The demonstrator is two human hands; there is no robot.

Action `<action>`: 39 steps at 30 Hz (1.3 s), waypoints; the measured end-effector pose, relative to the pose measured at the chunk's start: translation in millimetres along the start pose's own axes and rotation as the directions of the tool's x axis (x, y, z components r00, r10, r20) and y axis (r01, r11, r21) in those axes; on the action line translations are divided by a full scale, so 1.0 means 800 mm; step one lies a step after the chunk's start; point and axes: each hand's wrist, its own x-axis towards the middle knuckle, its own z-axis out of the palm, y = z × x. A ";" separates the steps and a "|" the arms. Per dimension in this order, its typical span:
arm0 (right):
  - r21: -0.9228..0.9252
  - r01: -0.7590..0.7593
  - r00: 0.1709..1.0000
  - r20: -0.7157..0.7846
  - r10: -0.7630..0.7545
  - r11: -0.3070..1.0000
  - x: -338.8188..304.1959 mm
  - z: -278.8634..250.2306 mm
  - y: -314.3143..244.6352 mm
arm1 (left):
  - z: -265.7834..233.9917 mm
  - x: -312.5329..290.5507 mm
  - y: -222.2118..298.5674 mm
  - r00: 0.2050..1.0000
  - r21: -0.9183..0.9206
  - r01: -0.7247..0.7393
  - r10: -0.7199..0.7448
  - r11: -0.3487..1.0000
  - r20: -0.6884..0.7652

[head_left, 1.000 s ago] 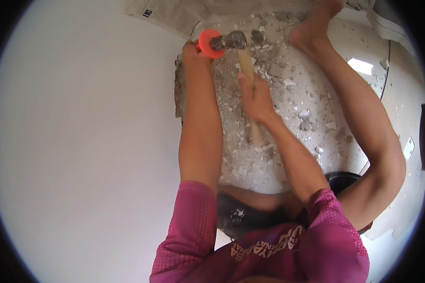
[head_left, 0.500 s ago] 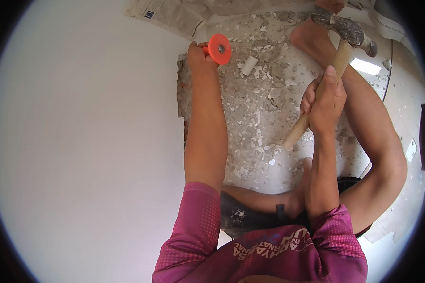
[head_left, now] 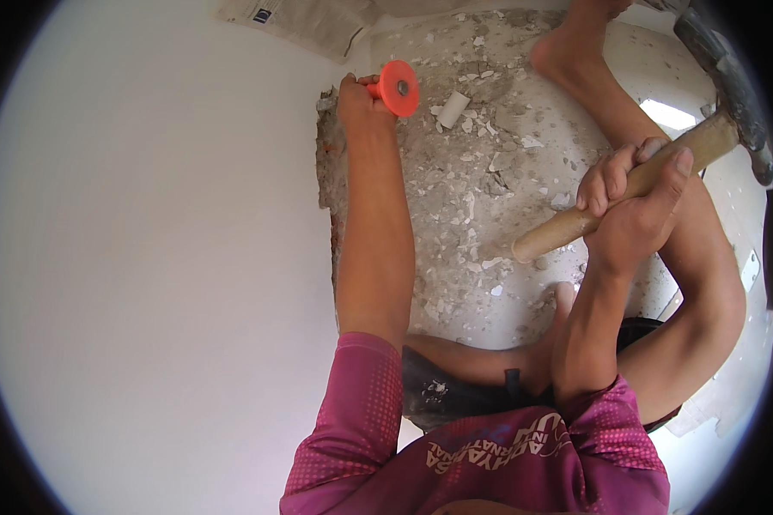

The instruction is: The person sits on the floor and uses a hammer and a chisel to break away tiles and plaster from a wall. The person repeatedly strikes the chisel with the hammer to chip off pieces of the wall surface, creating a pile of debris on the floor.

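My left hand (head_left: 362, 105) is closed round the grip of a chisel with a round orange hand guard (head_left: 392, 101) and a steel striking end at its centre. It is held at the lower edge of the white wall, where the chisel's blade is hidden. In my right hand (head_left: 634, 219) is a hammer (head_left: 711, 142) with a pale wooden handle and a dark, worn metal head. The fingers wrap round the middle of the handle, and the head is raised to the far right, away from the chisel.
Broken plaster edges the wall (head_left: 325, 163) beside my left forearm. Rubble and white chips cover the floor (head_left: 468, 202), with a short white tube (head_left: 453, 111) among them. Paper sacking (head_left: 305, 26) lies at the far end. My bent leg (head_left: 696, 249) is on the right.
The hammer has swung to the right and tilted over, its head moving away from the chisel. My left hand and the chisel have stayed nearly in place.
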 end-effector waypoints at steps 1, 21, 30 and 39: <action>0.011 -0.010 1.000 -0.013 0.010 1.000 -0.003 0.002 -0.002 | -0.004 0.006 0.004 1.000 0.003 0.011 -0.011 1.000 0.017; 0.222 0.183 0.948 0.218 -0.232 0.958 -0.027 0.050 0.075 | -0.005 0.032 0.042 0.985 -0.093 0.155 -0.146 0.984 0.089; -0.427 0.032 0.934 0.334 0.124 0.904 -0.020 0.041 0.096 | -0.011 0.055 0.053 0.953 -0.177 0.295 -0.276 0.939 0.124; -0.598 0.318 0.845 0.530 0.065 0.736 -0.005 0.067 0.139 | 0.000 0.050 0.058 0.971 -0.181 0.226 -0.205 0.957 0.126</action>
